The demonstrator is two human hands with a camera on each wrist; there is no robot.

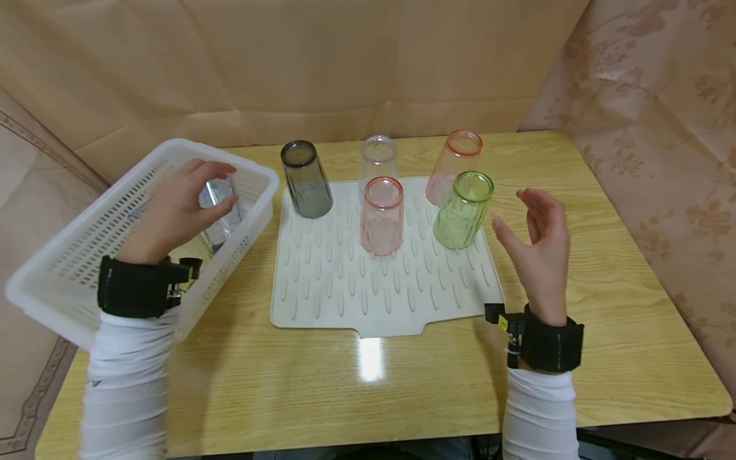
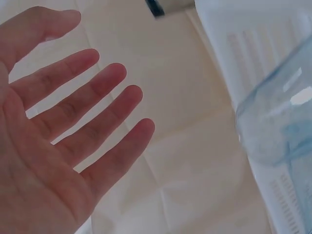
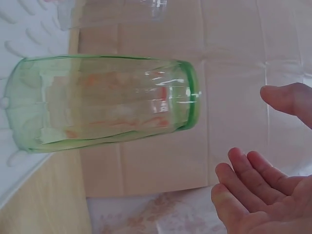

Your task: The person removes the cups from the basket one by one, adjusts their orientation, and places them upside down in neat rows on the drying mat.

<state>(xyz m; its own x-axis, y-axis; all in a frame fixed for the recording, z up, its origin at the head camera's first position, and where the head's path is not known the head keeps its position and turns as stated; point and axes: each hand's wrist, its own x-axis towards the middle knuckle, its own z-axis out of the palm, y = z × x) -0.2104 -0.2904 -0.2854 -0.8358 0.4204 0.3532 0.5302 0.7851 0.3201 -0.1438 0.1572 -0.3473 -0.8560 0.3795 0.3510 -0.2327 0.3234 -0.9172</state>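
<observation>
A right hand [image 1: 538, 249], fingers parted and holding nothing, stands near an upturned green glass [image 1: 463, 211] right of center, likely rigid, slippery and breakable, best gripped around its sides. At left, an empty left hand [image 1: 174, 207], fingers unclenched, appears over a white basket [image 1: 238, 257].

A smoky-grey tumbler [image 1: 309, 182], a clear tumbler [image 1: 377, 160], two pink tumblers [image 1: 382, 223] and a green tumbler [image 1: 462, 216] contrast with the white, oval-patterned drying mat [image 1: 345, 314]. The slotted basket [image 1: 227, 259] is white, the counter [image 1: 287, 396] yellow wood-grain, the upper-right sheet [image 1: 661, 96] pinkish with brown florals.
</observation>
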